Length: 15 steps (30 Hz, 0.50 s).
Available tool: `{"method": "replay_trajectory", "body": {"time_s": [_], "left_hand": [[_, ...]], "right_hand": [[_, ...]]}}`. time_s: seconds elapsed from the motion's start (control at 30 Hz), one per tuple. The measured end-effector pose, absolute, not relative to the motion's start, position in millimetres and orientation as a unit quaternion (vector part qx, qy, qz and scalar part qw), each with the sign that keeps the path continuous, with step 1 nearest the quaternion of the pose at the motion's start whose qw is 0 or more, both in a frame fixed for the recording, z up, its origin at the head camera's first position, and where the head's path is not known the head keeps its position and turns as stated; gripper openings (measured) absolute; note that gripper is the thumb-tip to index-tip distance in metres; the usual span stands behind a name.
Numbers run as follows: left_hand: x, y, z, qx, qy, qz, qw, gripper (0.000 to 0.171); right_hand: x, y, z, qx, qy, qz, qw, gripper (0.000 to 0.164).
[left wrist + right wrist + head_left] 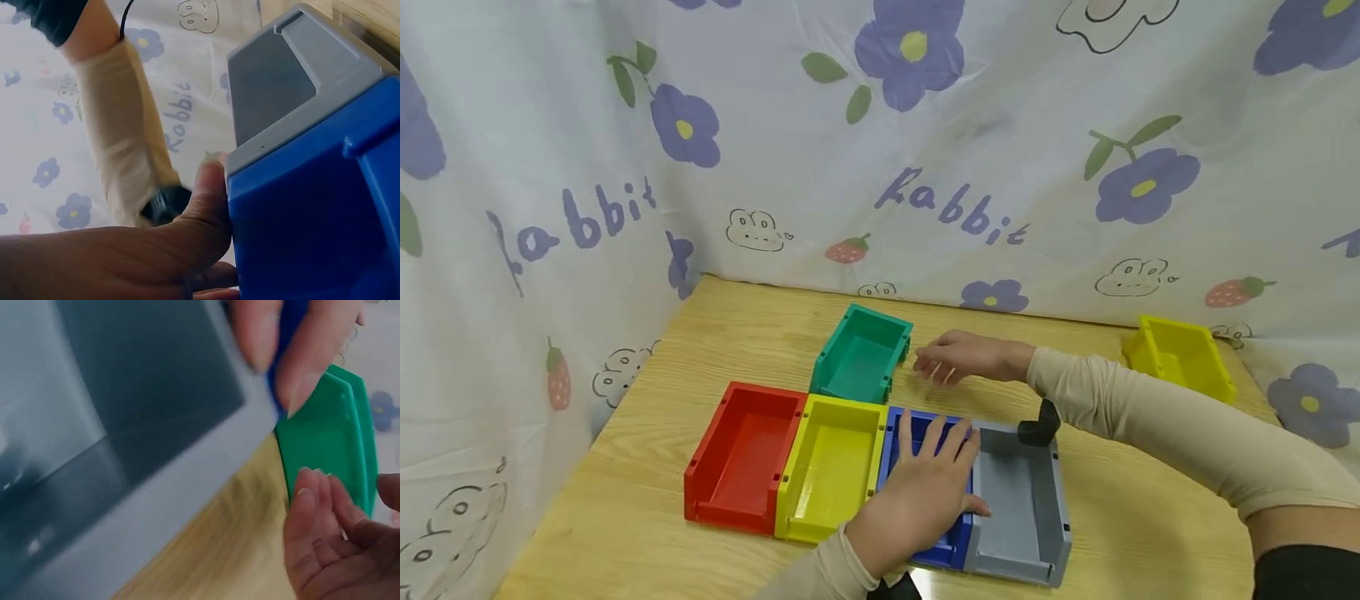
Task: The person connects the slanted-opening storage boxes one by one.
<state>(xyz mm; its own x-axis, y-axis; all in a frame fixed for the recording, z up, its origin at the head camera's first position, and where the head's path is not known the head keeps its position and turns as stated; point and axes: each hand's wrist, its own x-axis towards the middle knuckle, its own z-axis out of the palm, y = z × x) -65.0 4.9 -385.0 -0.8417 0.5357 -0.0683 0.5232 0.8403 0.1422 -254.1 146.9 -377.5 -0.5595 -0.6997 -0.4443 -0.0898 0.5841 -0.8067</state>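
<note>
A row of plastic bins stands on the table: a red bin (748, 467), a yellow bin (829, 467), a blue bin (953, 546) and a grey bin (1017, 508). My left hand (921, 496) lies over the blue bin with its fingers spread toward the back. Its thumb reaches over the side where blue and grey meet. Behind the yellow bin sits a green bin (865, 358). Just right of that green bin is my right hand (966, 357), fingers loosely bent and holding nothing. In the right wrist view its fingertips overlap the green bin's side.
A second yellow bin (1187, 358) stands at the back right of the wooden table (625, 483). A patterned curtain (805, 142) hangs along the back and left. The right forearm stretches across the table behind the grey bin, a black wrist camera (1041, 425) below it.
</note>
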Motion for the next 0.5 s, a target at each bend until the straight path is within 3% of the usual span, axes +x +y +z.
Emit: {"method": "replay_trajectory", "body": {"time_s": [0.17, 0.37, 0.5], "left_hand": [[-54, 19, -385, 0.289, 0.955, 0.041, 0.054, 0.078], [-44, 27, -387, 0.321, 0.946, -0.008, -0.038, 0.078], [-46, 26, -387, 0.327, 0.943, -0.011, -0.063, 0.080]], "right_hand": [[-246, 134, -389, -0.190, 0.770, -0.425, 0.437, 0.056], [-236, 139, -387, -0.119, 0.776, -0.483, 0.387, 0.046], [-238, 151, -384, -0.086, 0.769, -0.518, 0.364, 0.041]]}}
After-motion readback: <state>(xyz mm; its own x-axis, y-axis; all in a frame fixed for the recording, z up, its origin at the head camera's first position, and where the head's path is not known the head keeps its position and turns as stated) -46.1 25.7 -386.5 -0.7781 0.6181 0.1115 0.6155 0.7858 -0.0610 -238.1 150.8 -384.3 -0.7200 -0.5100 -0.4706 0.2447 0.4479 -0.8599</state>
